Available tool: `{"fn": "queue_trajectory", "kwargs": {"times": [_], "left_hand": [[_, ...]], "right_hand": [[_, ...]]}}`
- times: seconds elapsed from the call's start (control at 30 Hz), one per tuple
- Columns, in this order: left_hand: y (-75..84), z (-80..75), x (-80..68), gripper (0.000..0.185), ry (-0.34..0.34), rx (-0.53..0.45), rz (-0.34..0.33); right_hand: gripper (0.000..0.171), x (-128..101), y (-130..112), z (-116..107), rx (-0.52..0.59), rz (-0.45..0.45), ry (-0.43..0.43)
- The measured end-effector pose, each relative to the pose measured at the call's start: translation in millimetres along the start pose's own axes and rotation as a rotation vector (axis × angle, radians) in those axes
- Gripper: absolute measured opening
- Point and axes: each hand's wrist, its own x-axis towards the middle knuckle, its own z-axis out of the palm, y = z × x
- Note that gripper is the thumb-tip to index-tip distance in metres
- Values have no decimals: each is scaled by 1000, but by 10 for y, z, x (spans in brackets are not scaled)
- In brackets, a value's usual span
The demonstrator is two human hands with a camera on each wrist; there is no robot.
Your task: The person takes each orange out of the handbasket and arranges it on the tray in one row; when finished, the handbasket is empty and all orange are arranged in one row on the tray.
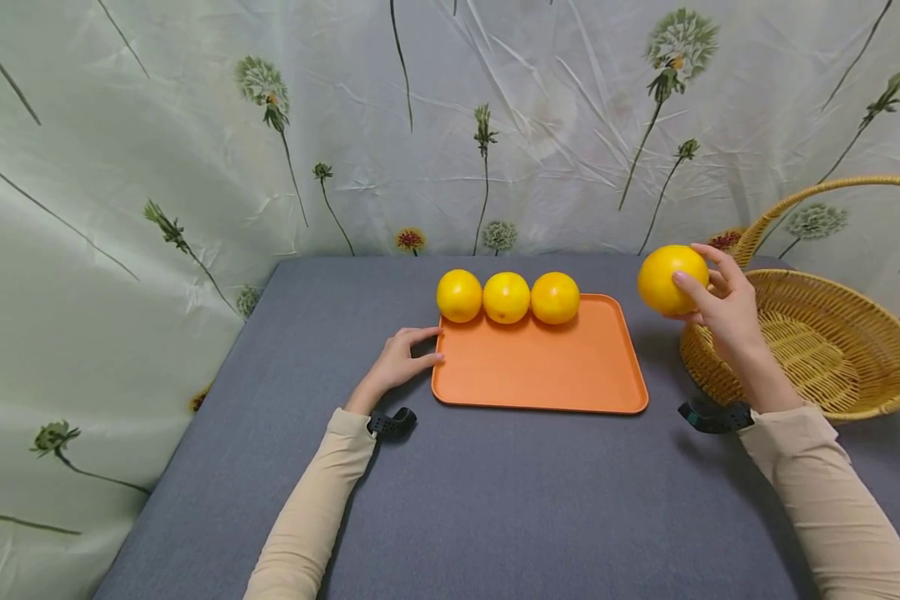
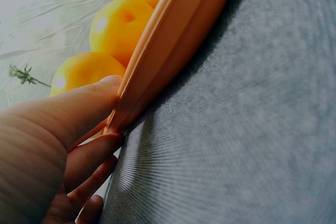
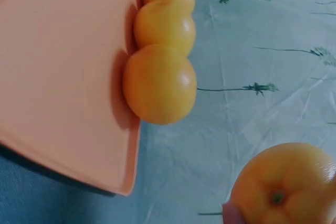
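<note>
My right hand [image 1: 731,308] holds an orange [image 1: 672,279] up in the air, between the orange tray and the wicker basket, with thumb and fingers around it. In the right wrist view that orange [image 3: 283,184] shows its stem end, and only a fingertip is visible at its side. At the tray's left edge, my left hand [image 1: 397,360] grips the rim of the orange tray [image 1: 540,367], the thumb at the top of the rim and fingers lower on its side. Three oranges [image 1: 507,297] line the tray's back edge from its left corner, side by side.
A wicker basket [image 1: 802,342] with a tall arched handle stands at the right, partly hidden by my right hand and forearm. Behind the grey-covered table [image 1: 525,500] hangs a pale curtain [image 1: 555,108] with a printed flower pattern.
</note>
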Motion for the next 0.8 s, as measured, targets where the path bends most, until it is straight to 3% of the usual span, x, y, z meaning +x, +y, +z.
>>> {"fn": "queue_trajectory", "kwargs": {"times": [0.17,0.4,0.63,0.8], "left_hand": [[-2,3,-8,51,1,7,-1],[-2,4,-17,51,0,10,3],[2,-9,-15,51,9,15,12],[9,-10,-5,51,3,8,7]], "right_hand": [[42,11,76,117,-32,35,-11],[44,67,183,182,-216,85,-15],[52,177,337,204,-422,176,-88],[64,259,445,233,-502,265,-145]]}}
